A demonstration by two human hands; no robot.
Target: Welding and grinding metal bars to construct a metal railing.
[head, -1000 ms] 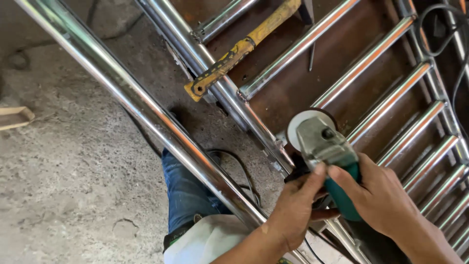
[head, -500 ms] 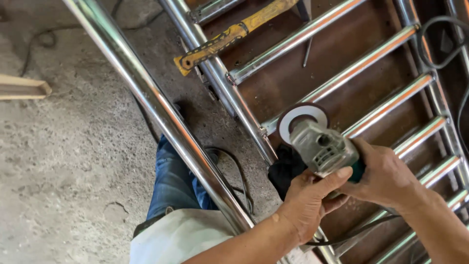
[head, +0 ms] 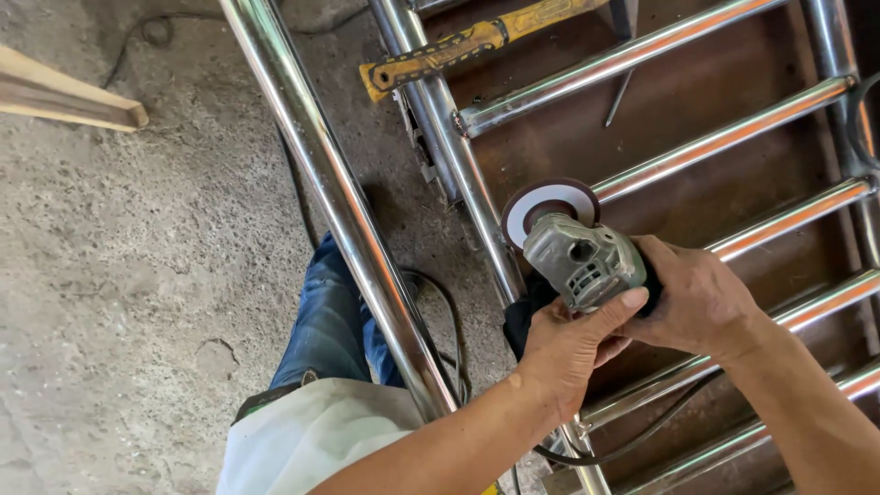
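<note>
Over the steel frame: both hands hold one power tool above a rack of shiny tubes laid over a concrete floor [head: 137, 275].
Angle grinder [head: 587, 261]: grey metal head, held near the middle of the view, its body running back under the palms.
Disc [head: 548, 203]: round, white-centred with a dark rim, at the grinder's front end, right at the spot where a cross tube [head: 724, 137] meets the long upright tube [head: 458, 156]; whether it touches the metal cannot be told.
Left hand [head: 568, 344]: grip closed around the grinder from below, thumb lying along the side of the grey head.
Right hand [head: 697, 298]: grip closed over the rear of the grinder body, fingers wrapped round it.
Power cable [head: 632, 445]: black, looping out below the hands and across the lower tubes.
Hammer [head: 458, 46]: yellow-and-black handle, lying across the upright tube near the top, well apart from the hands.
Outer tube [head: 321, 174]: thick and polished, running diagonally past the person's knee.
Leg [head: 325, 325]: in blue jeans, between the outer tube and the floor.
Wooden plank [head: 69, 96]: pale, on the floor at upper left.
</note>
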